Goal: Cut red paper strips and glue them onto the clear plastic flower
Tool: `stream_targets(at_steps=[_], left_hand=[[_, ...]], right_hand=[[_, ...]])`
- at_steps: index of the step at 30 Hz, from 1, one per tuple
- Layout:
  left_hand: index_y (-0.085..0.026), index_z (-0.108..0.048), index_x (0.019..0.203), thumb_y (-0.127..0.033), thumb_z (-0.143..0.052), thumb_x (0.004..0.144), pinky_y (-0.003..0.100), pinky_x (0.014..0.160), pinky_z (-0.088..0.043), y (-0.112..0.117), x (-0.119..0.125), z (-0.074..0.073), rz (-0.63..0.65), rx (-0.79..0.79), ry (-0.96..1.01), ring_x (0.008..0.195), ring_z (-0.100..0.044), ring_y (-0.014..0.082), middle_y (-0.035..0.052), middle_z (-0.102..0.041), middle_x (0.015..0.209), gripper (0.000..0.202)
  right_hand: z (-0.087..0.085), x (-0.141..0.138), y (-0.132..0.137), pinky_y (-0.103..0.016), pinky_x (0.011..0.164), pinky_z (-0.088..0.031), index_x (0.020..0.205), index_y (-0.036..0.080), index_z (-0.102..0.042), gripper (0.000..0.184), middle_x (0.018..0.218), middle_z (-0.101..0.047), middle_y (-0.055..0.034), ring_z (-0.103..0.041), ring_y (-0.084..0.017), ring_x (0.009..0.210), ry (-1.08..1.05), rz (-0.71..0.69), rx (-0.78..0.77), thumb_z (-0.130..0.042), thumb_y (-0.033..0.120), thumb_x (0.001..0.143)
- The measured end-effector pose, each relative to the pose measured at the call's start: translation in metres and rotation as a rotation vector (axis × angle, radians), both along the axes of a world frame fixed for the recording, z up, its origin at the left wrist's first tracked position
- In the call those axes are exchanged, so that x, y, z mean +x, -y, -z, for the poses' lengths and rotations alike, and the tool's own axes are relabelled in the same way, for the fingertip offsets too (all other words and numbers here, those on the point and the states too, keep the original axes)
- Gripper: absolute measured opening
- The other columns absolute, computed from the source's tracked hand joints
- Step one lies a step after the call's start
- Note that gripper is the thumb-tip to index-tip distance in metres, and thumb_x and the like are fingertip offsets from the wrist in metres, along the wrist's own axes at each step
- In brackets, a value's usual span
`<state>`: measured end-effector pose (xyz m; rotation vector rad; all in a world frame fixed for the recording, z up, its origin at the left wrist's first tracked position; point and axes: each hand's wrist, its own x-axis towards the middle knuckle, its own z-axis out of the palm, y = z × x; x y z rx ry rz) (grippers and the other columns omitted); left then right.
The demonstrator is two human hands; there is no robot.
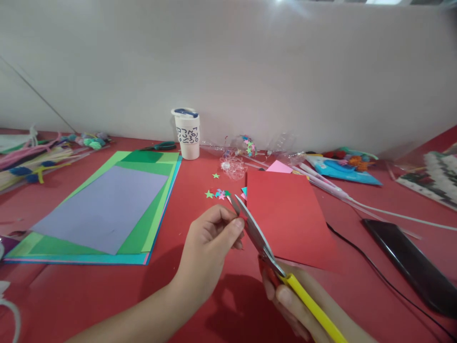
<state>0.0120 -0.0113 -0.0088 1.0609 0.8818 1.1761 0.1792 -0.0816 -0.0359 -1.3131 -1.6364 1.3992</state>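
Observation:
Between the thumb and fingers of my left hand [210,243] is a small piece of red paper [243,217], mostly covered by the fingertips. My right hand [289,295] grips a pair of scissors [262,245] with a yellow and red handle. The blades point away from me and lie right beside the red piece, slightly apart at the tips. Just beyond the blade tips are several small paper stars [221,194] in different colours. A larger red sheet [285,214] lies to the right of the blades.
Stacked coloured sheets [107,209] lie at left, with dark-handled scissors [164,146] behind. A white cup [188,136] stands near the wall. Crumpled clear plastic [233,166], a blue packet [344,171], a glue gun [324,185] and a black phone-like slab [410,262] with a cable fill the right.

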Motion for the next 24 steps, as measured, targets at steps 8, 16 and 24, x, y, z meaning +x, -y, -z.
stream_targets(at_steps=[8,16,24], left_hand=[[-0.017,-0.053,0.061,-0.019,-0.061,0.076,0.016,0.052,-0.043,-0.001,0.0,-0.001,-0.006,0.002,0.011,0.05,-0.05,0.005,-0.0053,-0.053,0.055,0.017],[-0.017,-0.053,0.061,-0.018,-0.061,0.076,0.017,0.054,-0.043,0.001,-0.001,-0.004,0.014,0.01,0.025,0.052,-0.049,0.0059,-0.0049,-0.052,0.054,0.017],[-0.017,-0.053,0.062,-0.016,-0.059,0.076,0.017,0.053,-0.044,0.001,-0.003,-0.005,0.014,0.021,0.019,0.052,-0.049,0.0059,-0.005,-0.051,0.056,0.016]], right_hand=[[-0.016,-0.004,0.004,-0.024,0.044,-0.028,0.078,0.02,-0.046,0.048,0.05,-0.036,0.007,-0.033,-0.008,0.043,0.043,0.032,-0.053,-0.037,0.066,0.088],[-0.02,-0.001,-0.001,-0.023,0.039,-0.027,0.083,0.021,-0.049,0.045,0.05,-0.037,0.0066,-0.032,-0.009,0.041,0.018,-0.007,-0.023,-0.04,0.065,0.087],[-0.023,0.0,-0.004,-0.023,0.043,-0.03,0.078,0.021,-0.05,0.045,0.051,-0.038,0.0054,-0.033,-0.01,0.044,0.029,-0.006,0.001,-0.044,0.065,0.085]])
